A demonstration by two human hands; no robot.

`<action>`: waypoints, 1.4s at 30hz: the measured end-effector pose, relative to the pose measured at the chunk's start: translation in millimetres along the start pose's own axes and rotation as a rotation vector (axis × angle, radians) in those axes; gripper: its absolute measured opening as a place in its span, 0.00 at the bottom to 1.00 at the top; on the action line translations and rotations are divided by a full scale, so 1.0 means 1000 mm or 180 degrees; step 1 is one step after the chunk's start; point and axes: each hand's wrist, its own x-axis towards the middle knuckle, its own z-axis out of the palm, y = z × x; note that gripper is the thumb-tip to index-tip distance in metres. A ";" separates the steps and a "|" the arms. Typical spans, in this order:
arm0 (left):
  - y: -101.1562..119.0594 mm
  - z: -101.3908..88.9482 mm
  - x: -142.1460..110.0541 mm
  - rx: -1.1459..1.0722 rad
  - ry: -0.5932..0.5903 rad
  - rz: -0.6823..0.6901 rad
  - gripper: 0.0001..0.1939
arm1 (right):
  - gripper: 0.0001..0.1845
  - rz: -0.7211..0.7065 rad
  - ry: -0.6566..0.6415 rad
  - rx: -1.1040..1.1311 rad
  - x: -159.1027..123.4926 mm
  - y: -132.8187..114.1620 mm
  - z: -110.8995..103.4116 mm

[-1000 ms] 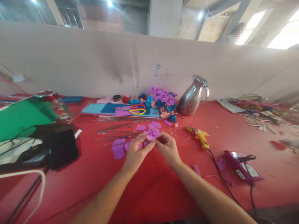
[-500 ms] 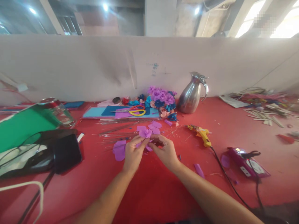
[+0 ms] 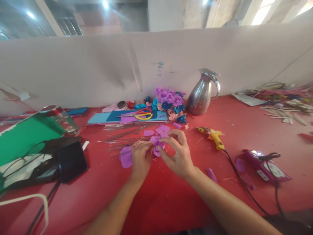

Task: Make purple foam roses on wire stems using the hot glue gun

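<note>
Over the middle of the red table, a small purple paper flower [image 3: 155, 140] is between my two hands. My left hand [image 3: 141, 159] pinches it low down, the fingertips partly hidden behind the thumb side. From the right, the thumb and forefinger of my right hand [image 3: 179, 156] close on the flower's petals, while the other fingers are bent above. Loose purple paper petals [image 3: 163, 128] lie just beyond the hands, and a larger purple paper piece [image 3: 126, 157] rests left of my left hand. Thin wires [image 3: 117, 141] are spread behind it.
Scissors [image 3: 144, 116] lie on coloured paper sheets [image 3: 99, 118]. Finished paper flowers [image 3: 171, 98] are heaped beside a steel jug [image 3: 200, 94]. A yellow glue gun [image 3: 215, 137] trails its cord to the right, near a purple power strip [image 3: 269, 168]. A black phone [image 3: 72, 161] lies left.
My right hand has lifted and opened its fingers wider around the flower. The flower has tilted and now shows less of its centre. The camera view has shifted slightly.
</note>
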 end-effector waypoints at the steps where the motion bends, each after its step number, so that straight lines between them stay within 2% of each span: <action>1: 0.001 0.000 0.000 0.0094 -0.0023 0.0048 0.09 | 0.11 0.0010 -0.0070 -0.0076 -0.001 0.002 0.001; 6: 0.008 -0.001 0.000 0.0283 -0.0180 0.0091 0.11 | 0.07 0.0046 -0.0149 -0.0346 -0.003 0.007 0.003; 9: 0.007 -0.002 -0.001 0.0201 -0.0210 0.0062 0.11 | 0.06 -0.0177 -0.0085 -0.0408 -0.003 0.008 0.002; 14: 0.000 0.000 -0.002 0.0058 -0.0106 -0.0059 0.09 | 0.13 -0.0720 -0.0027 -0.0568 -0.004 0.012 -0.002; 17: -0.003 0.001 -0.001 -0.0180 -0.0108 -0.0159 0.08 | 0.13 -0.0711 0.0035 -0.0401 -0.004 0.011 -0.005; 20: -0.004 0.002 0.000 -0.0594 -0.0140 -0.0368 0.09 | 0.08 -0.0287 0.0186 -0.0008 0.000 0.008 -0.009; 22: -0.002 0.002 0.001 -0.0850 -0.0084 -0.0559 0.09 | 0.05 0.0164 0.0096 0.0292 0.004 0.005 -0.011; 26: 0.002 0.001 0.001 -0.1100 -0.0017 -0.0736 0.08 | 0.07 0.1262 -0.0713 0.1145 0.009 0.004 -0.010; 28: 0.003 0.001 0.001 -0.1142 -0.0061 -0.0719 0.09 | 0.08 0.1627 -0.0977 0.1489 0.009 0.003 -0.008; 33: 0.000 0.003 -0.001 -0.1243 -0.0133 -0.0631 0.10 | 0.10 0.1927 -0.0861 0.1904 0.008 -0.001 -0.002; 42: -0.004 0.004 -0.002 -0.1138 0.0051 -0.0467 0.09 | 0.12 0.2879 -0.0734 0.2632 0.006 -0.005 0.007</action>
